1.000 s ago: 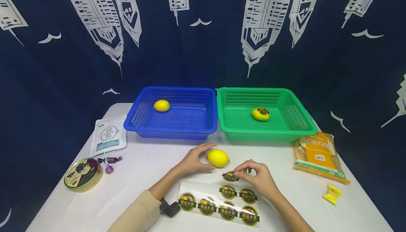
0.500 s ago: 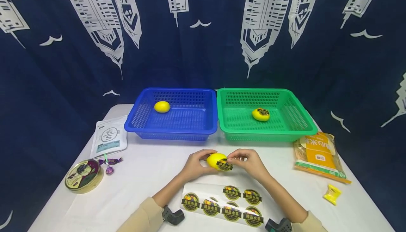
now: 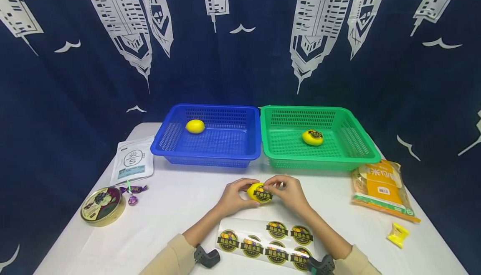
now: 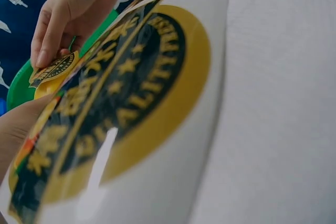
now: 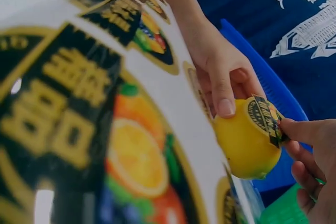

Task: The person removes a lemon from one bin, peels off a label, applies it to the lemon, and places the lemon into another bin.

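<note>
A yellow lemon (image 3: 251, 192) is between my two hands on the white table, in front of the baskets. My left hand (image 3: 231, 197) grips it from the left, thumb and fingers around its side. A black and gold round sticker (image 3: 262, 194) lies against the lemon's front. My right hand (image 3: 288, 191) pinches the sticker's right edge at the lemon, as the right wrist view also shows with the sticker (image 5: 268, 121) on the lemon (image 5: 247, 148). Below the hands lies a sheet of stickers (image 3: 244, 225), which fills much of both wrist views.
Behind stand a blue basket (image 3: 210, 156) with one plain lemon (image 3: 195, 126) and a green basket (image 3: 319, 160) with a stickered lemon (image 3: 311, 139). On the left are a white pouch (image 3: 131, 162), round tin (image 3: 103, 206) and candies (image 3: 133, 199). At right lie a snack bag (image 3: 383, 189) and yellow candy (image 3: 397, 235).
My right hand has brought the sticker up and left from above the sheet onto the lemon's front. My left hand has closed in from beside the lemon to grip it.
</note>
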`<act>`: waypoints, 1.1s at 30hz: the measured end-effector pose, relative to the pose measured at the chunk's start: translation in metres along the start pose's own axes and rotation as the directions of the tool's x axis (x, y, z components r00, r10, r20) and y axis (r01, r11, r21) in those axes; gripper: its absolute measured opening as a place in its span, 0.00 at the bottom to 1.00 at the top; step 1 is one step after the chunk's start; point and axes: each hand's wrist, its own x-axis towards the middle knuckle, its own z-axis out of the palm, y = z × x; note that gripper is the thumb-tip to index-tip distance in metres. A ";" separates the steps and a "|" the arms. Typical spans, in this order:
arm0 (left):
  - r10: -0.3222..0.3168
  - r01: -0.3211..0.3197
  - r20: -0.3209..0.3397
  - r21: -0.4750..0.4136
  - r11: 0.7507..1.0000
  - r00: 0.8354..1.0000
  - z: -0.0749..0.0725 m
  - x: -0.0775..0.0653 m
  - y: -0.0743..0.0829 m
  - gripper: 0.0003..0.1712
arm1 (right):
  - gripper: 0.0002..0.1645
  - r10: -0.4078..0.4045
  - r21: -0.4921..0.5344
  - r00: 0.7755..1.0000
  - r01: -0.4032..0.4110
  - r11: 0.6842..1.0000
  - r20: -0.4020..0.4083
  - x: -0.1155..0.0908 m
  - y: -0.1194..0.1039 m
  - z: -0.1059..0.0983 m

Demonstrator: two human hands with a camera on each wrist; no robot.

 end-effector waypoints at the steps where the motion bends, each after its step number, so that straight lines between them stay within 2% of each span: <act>1: 0.001 -0.001 0.000 -0.001 1.000 1.000 0.001 0.000 -0.001 0.34 | 0.04 -0.008 -0.011 1.000 0.008 1.000 -0.006 0.000 0.000 0.001; 6: -0.011 0.011 0.000 0.007 1.000 1.000 0.009 -0.001 -0.020 0.35 | 0.06 -0.065 -0.066 0.996 0.060 0.996 -0.062 -0.003 0.001 0.005; 8: -0.023 0.023 -0.003 0.014 1.000 1.000 0.011 -0.001 -0.030 0.35 | 0.07 -0.113 -0.103 0.989 0.104 0.989 -0.092 -0.004 0.001 0.008; 13: -0.016 0.016 -0.011 0.014 1.000 1.000 0.011 -0.001 -0.039 0.36 | 0.11 -0.256 -0.197 0.952 0.222 0.955 -0.167 -0.009 0.007 0.013; 16: -0.003 0.003 -0.010 0.012 1.000 1.000 0.010 -0.001 -0.040 0.36 | 0.17 -0.320 -0.195 0.926 0.282 0.939 -0.201 -0.013 0.011 0.015; 19: -0.008 0.008 -0.014 0.019 1.000 1.000 0.010 0.000 -0.039 0.36 | 0.20 -0.353 -0.152 0.916 0.328 0.932 -0.192 -0.017 0.014 0.016; 22: -0.021 0.021 -0.022 0.030 0.999 1.000 0.009 -0.001 -0.035 0.36 | 0.19 -0.358 -0.112 0.922 0.344 0.932 -0.150 -0.018 0.017 0.018; 26: 0.010 -0.010 -0.021 0.021 1.000 1.000 0.006 -0.002 -0.018 0.34 | 0.19 -0.350 -0.083 0.930 0.342 0.936 -0.109 -0.019 0.022 0.021; 29: 0.025 -0.025 -0.007 -0.011 1.000 1.000 0.002 -0.001 -0.005 0.33 | 0.20 -0.361 -0.059 0.927 0.356 0.933 -0.102 -0.019 0.024 0.021; 33: -0.010 0.011 0.024 -0.069 0.998 1.000 -0.001 0.000 -0.003 0.33 | 0.24 -0.374 -0.037 0.924 0.372 0.927 -0.078 -0.018 0.027 0.021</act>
